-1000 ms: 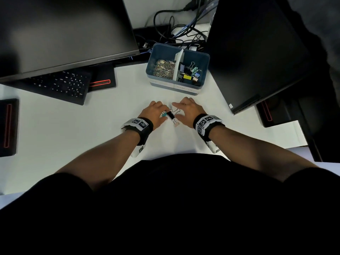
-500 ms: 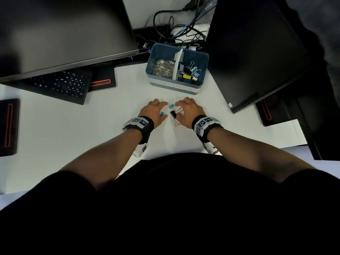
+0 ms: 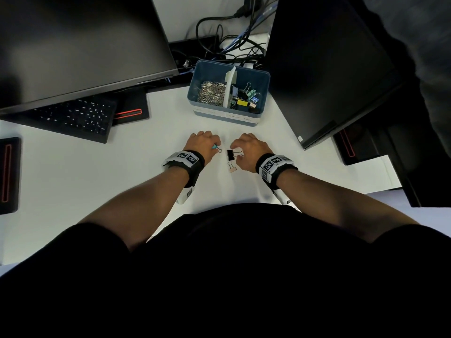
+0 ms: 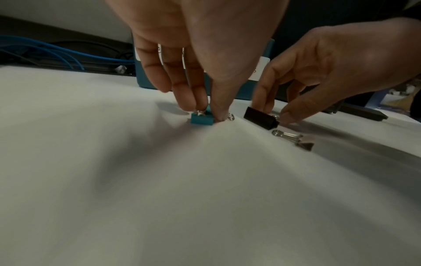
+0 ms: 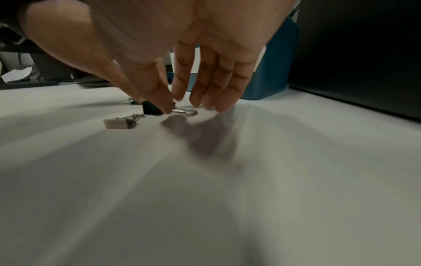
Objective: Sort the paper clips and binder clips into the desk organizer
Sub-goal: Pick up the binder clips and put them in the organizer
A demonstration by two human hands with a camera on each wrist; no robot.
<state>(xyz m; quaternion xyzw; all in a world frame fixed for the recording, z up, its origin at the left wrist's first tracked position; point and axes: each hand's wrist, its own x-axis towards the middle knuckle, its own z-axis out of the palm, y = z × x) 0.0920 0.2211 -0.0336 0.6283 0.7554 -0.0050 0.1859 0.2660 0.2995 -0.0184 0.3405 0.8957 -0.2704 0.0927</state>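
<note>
last few binder clips are being picked off the worktop (image 3: 122,181): left hand (image 4: 193,59) has its grip pinching the teal clip (image 4: 201,120), right hand (image 5: 182,59) closing on the black clip (image 5: 150,109). next, lift both into the organizer (image 3: 229,118)'s right compartment.

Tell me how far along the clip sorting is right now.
Nearly done. The desk organizer already holds a heap of paper clips in its left compartment and binder clips in its right. In hand: the left hand pinches a teal binder clip; the right hand is closing on a black binder clip. Left: a pale pink binder clip lying untouched on the desk.
</note>
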